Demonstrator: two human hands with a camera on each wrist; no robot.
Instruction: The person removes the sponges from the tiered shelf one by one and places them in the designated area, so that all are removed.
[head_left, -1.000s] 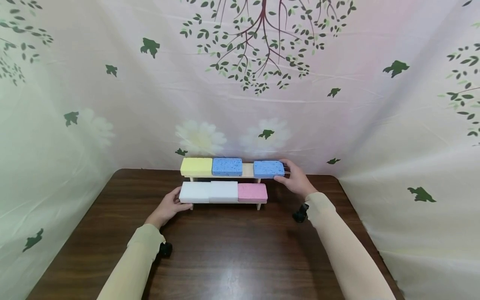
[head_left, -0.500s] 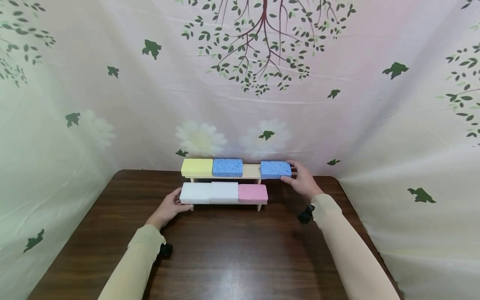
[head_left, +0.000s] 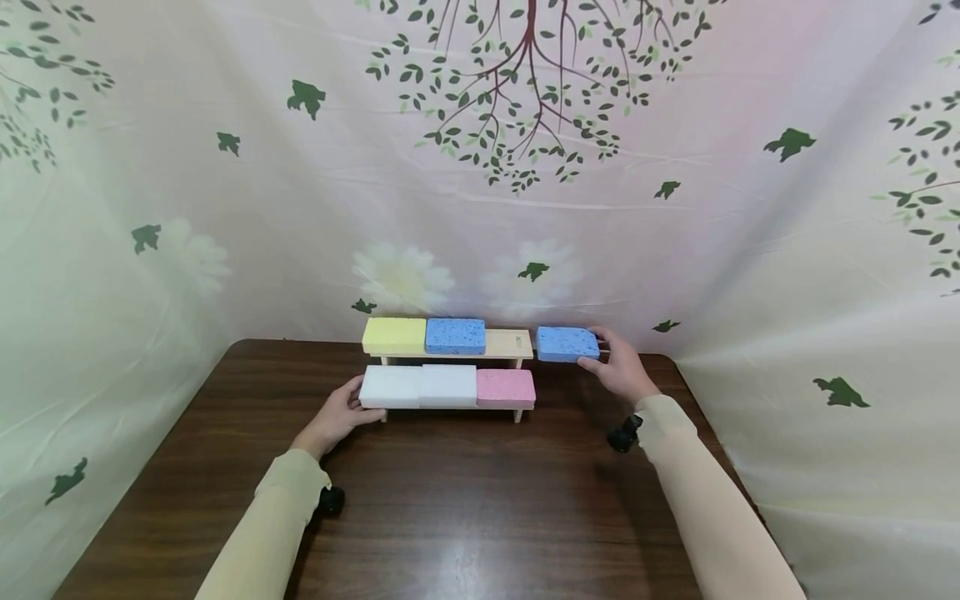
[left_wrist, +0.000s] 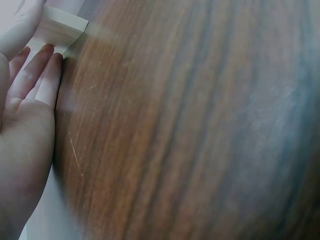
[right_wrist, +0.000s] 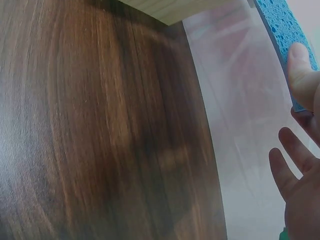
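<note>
My right hand [head_left: 618,367] pinches a blue sponge [head_left: 567,343] by its right end, held off the right end of the upper step of a small wooden stand [head_left: 510,342]. In the right wrist view the thumb presses on the face of this blue sponge [right_wrist: 285,25]; the lower fingers stay spread apart. My left hand [head_left: 337,417] holds the left end of the lower step, thumb in front, beside a white sponge [head_left: 390,386]. The left wrist view shows pale wood [left_wrist: 62,25] between its thumb and fingers.
On the upper step sit a yellow sponge [head_left: 394,335] and another blue sponge [head_left: 455,336]. A second white sponge [head_left: 448,386] and a pink sponge [head_left: 506,385] line the lower step. The dark wooden table [head_left: 465,492] meets a printed curtain [head_left: 480,242] behind.
My right hand has carried the blue sponge to the right, from over the upper step to past its end, baring the step's wood. The left hand has stayed in place.
</note>
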